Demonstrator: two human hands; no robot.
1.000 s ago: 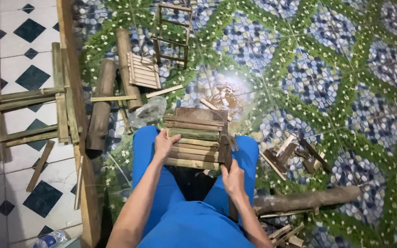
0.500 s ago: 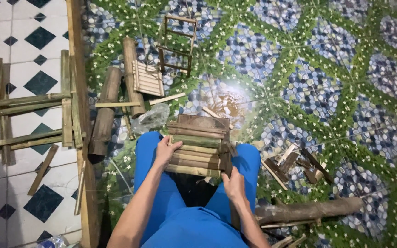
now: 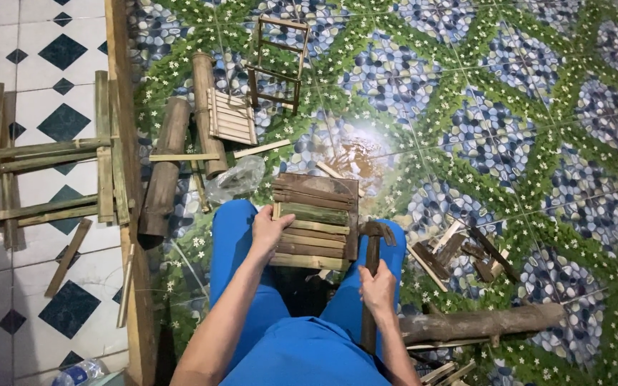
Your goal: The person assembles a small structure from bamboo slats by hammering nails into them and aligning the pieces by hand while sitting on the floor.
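Now the slatted wooden panel (image 3: 315, 221) is sitting across the person's knees, its near edge towards the body and its far edge hanging out over the floor. Compared with a second ago, the left hand (image 3: 267, 230) is lying in much the same place, flat on the panel's left edge with the fingers spread and nothing closed in its grip. The right hand (image 3: 378, 289) is where the change is: it is now wrapped shut around the handle of a hammer (image 3: 372, 275), whose head is resting just beside the panel's right edge, where earlier the hand was lying lower along that side. To my eye that is leaving the panel steadied by one hand with the tool brought up alongside it.

The floor (image 3: 523, 129) is covered in a sheet patterned with green vines and blue pebbles, and a bright glare is falling on it just beyond the panel. At the left edge a wooden strip is dividing it from white tiles with dark diamonds. A bamboo frame (image 3: 51, 168) is lying on those tiles. Two thick poles (image 3: 180, 143), a smaller slatted piece (image 3: 232, 116), a small ladder-like frame (image 3: 278, 64) and a clear plastic bag (image 3: 236, 179) are lying beyond the left knee. Offcuts (image 3: 459, 250) and a rough log (image 3: 481, 323) are lying to the right.
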